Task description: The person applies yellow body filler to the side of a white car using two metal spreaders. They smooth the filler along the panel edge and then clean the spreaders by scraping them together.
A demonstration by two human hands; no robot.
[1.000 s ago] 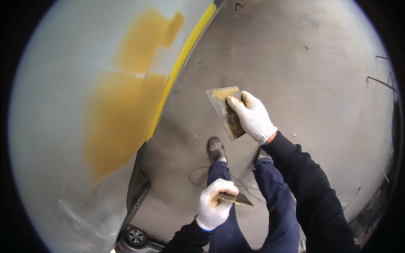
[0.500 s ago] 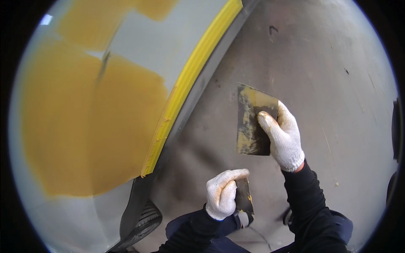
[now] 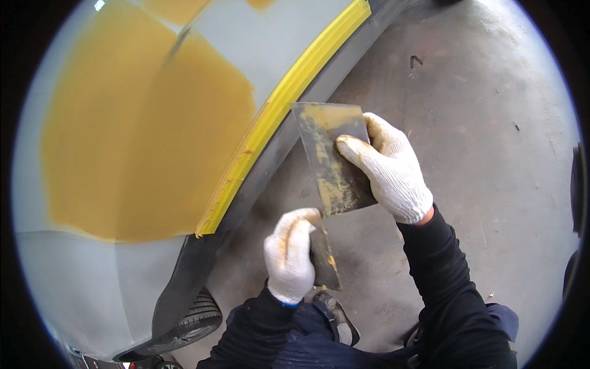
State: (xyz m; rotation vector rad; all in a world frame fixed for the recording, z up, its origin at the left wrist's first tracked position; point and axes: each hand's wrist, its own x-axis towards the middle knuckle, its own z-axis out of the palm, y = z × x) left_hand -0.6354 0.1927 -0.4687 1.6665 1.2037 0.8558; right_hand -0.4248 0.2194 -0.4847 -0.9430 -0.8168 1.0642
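Observation:
My right hand (image 3: pixel 393 169), in a white knit glove, pinches a flat dark spreader (image 3: pixel 329 157) by its right side, thumb on top. Yellowish filler smears its face. Lower and to the left, my gloved left hand (image 3: pixel 292 255) is closed around a smaller dark spreader (image 3: pixel 324 261) with filler along its edge. The larger spreader's lower corner is close to the left hand's fingers; whether they touch I cannot tell. Left of both hands is a grey car body panel (image 3: pixel 239 37) with a broad patch of mustard-coloured filler (image 3: pixel 147 141).
Yellow masking tape (image 3: pixel 279 104) runs along the panel's lower edge, above a dark sill (image 3: pixel 261 160). A car wheel (image 3: pixel 193 320) sits at the lower left. Grey concrete floor (image 3: pixel 479 154) stretches to the right. My shoe (image 3: pixel 338 317) shows below the left hand.
Both hands have moved left with their spreaders, nearer the car, and the right hand also slightly up. The larger spreader has tilted, and its lower corner is now closer to the left hand.

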